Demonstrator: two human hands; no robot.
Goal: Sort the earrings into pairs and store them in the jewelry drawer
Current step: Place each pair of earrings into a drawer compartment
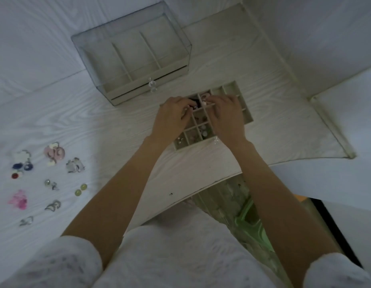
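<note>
Hands work over the divided drawer tray; left hand curls its fingers at a far compartment, right hand pinches something small and pale there, likely an earring; paired earrings wait well apart on the table's left; risk: a fumbled pinch drops the piece into the wrong cell.

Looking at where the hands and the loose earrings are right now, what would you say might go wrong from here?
Both hands, left hand and right hand, crowd the same few cells of the divided drawer tray; a finger might knock an earring into a neighbouring cell, splitting a pair. The yellow bead earrings lie loose on the wrinkled cloth and could roll apart. The tray sits fairly near the table edge, so a nudge might shift it toward that edge.
</note>
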